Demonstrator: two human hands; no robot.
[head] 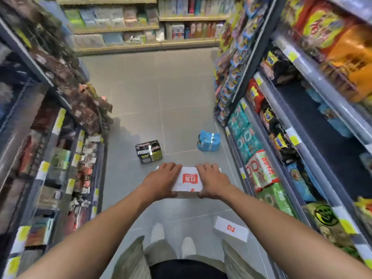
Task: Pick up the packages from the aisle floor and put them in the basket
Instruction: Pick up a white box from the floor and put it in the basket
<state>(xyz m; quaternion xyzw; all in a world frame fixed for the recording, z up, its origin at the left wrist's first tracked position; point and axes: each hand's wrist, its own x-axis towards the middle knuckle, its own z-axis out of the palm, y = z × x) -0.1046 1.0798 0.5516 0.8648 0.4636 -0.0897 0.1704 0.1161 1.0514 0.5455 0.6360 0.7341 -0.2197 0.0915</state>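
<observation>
- The left shelving (50, 137) runs along the aisle, stocked with dark brown bags and small packs, with yellow price tags on its rails.
- A dark multipack (149, 151), bound with clear tape, lies on the grey tiled floor (151, 93) ahead of the left hand and apart from it.
- The left hand (161, 182) grips the left end of the white box. Its fingers lie close together across the top and its thumb is tucked at the near edge.
- The white box (189, 181), with a red label on its top face, is held between the two hands in the middle of the aisle. Whether it is clear of the floor cannot be told.
- The right hand (213, 182) grips the right end in the same way, with its fingers side by side over the top and its thumb hooked on the near side.
- White shoes (188, 247) stand on the tiles below the arms.
- A blue multipack (208, 140) lies on the floor close to the foot of the right shelving.
- A second white box (230, 228) with a red label lies flat on the floor, just right of the shoes.
- The right shelving (281, 137) holds teal, red, green and orange snack packs.
</observation>
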